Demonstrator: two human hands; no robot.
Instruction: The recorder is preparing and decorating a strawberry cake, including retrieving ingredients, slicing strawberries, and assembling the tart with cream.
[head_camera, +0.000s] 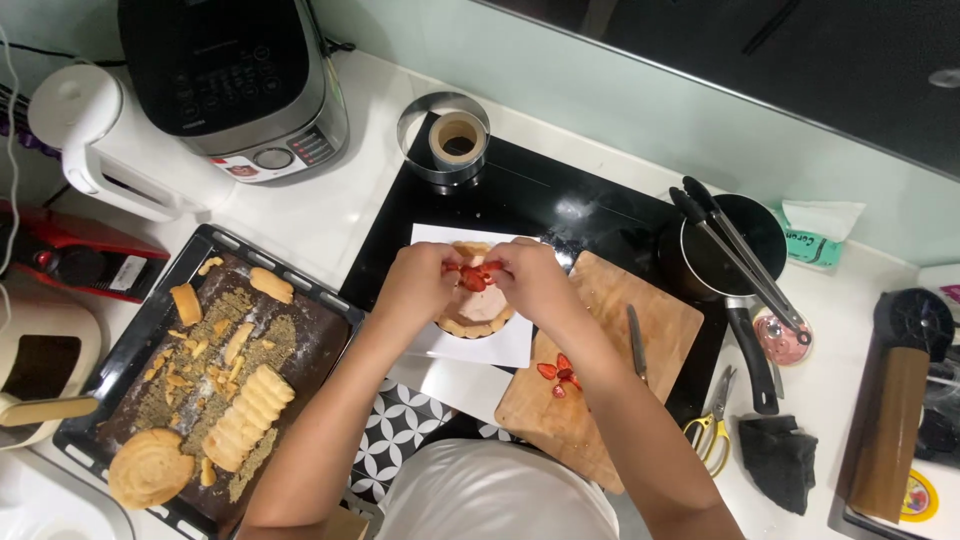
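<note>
Both hands meet over a small round cake (478, 310) ringed with biscuits: the left hand (418, 283) and the right hand (532, 278) have their fingers pinched closed on a red strawberry slice (473, 279) held between them. The cake sits directly beneath the fingers on white paper (505, 345), equally near both hands and mostly hidden by them. More strawberry pieces (560, 373) lie on the wooden cutting board (650, 330), below and right of the fingers.

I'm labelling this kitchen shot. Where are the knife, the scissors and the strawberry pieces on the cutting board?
knife (636, 342), head view, middle of the blade.
scissors (712, 425), head view, upper part of the yellow handles.
strawberry pieces (560, 371), head view, middle of the red cluster.
</note>
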